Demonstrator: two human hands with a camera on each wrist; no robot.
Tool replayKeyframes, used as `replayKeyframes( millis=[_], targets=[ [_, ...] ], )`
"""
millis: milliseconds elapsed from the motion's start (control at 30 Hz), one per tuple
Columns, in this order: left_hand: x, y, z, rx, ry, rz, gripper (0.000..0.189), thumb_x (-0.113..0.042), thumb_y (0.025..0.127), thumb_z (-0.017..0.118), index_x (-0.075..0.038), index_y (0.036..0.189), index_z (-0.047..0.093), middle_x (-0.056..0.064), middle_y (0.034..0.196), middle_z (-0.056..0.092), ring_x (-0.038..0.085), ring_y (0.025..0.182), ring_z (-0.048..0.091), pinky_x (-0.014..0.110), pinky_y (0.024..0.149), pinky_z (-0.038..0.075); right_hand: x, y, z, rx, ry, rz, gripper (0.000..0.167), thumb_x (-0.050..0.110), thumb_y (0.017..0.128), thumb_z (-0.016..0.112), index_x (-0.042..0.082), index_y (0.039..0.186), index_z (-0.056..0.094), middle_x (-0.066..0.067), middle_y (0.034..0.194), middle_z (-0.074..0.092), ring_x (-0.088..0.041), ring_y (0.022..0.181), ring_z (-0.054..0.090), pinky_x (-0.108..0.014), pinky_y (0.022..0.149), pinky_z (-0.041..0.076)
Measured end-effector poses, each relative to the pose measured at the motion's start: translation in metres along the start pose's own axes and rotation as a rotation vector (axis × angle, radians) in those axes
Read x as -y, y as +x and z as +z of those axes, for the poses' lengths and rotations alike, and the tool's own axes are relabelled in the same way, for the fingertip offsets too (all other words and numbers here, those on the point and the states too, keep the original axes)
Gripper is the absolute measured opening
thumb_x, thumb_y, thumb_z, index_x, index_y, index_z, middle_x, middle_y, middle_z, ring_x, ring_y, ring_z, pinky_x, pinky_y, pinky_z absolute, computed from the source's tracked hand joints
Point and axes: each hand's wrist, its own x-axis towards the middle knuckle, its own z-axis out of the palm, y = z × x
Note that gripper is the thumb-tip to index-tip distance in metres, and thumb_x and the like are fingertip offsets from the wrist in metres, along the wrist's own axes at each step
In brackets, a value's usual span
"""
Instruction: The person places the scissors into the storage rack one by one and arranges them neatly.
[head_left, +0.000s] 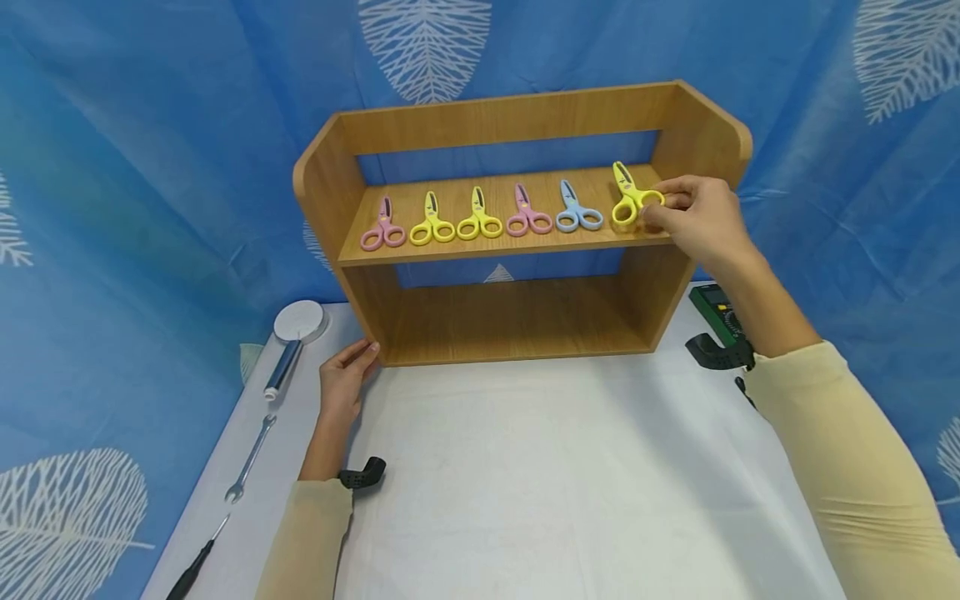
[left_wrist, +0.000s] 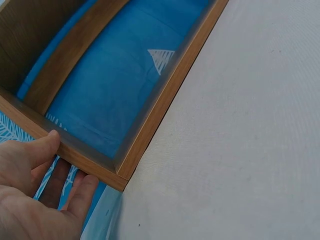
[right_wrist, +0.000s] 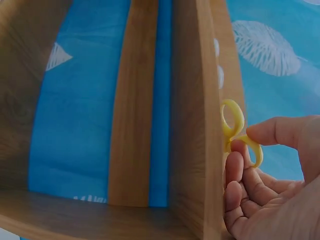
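My right hand [head_left: 705, 218] pinches one handle loop of a pair of yellow scissors [head_left: 627, 198] at the right end of the upper shelf [head_left: 495, 246]; the right wrist view shows thumb and fingers on that loop [right_wrist: 256, 152]. Left of it lie blue scissors [head_left: 576, 208], pink scissors [head_left: 527, 212], two yellow pairs [head_left: 478, 217] and another pink pair [head_left: 384, 227], blades pointing to the back. At the lower left corner of the wooden rack [head_left: 517, 358], my left hand [head_left: 347, 379] holds the side panel [left_wrist: 85, 162], thumb on its front edge and fingers outside.
On the left of the white table [head_left: 570, 483] lie a round white object [head_left: 298, 320], a blue tube [head_left: 282, 371], a wrench [head_left: 251, 458] and a black-handled screwdriver [head_left: 197, 567]. A green multimeter [head_left: 716, 310] lies right of the rack. Blue leaf-patterned cloth [head_left: 150, 208] hangs behind.
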Motion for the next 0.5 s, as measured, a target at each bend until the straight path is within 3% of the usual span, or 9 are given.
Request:
replayKeyframes(
  millis=[233, 500],
  targets=[
    [0.003, 0.001, 0.002, 0.004, -0.017, -0.007, 0.048, -0.014, 0.093, 0.078, 0.001, 0.137, 0.063, 0.005, 0.121, 0.065, 0.017, 0.111, 0.071, 0.028, 0.100, 0.060, -0.007, 0.005, 0.007, 0.001, -0.123, 0.012, 0.060, 0.043, 0.099, 0.062, 0.007, 0.147, 0.056, -0.013, 0.125, 0.063, -0.021, 0.105, 0.055, -0.023, 0.068, 0.048],
    [0.003, 0.003, 0.001, 0.001, -0.011, -0.003, 0.048, -0.017, 0.094, 0.077, 0.000, 0.136, 0.064, -0.001, 0.114, 0.067, 0.013, 0.107, 0.071, 0.028, 0.100, 0.060, -0.010, 0.006, 0.014, 0.001, -0.216, -0.034, 0.053, 0.037, 0.098, 0.061, 0.003, 0.139, 0.061, -0.012, 0.106, 0.059, -0.022, 0.092, 0.049, -0.030, 0.061, 0.043]
  ],
)
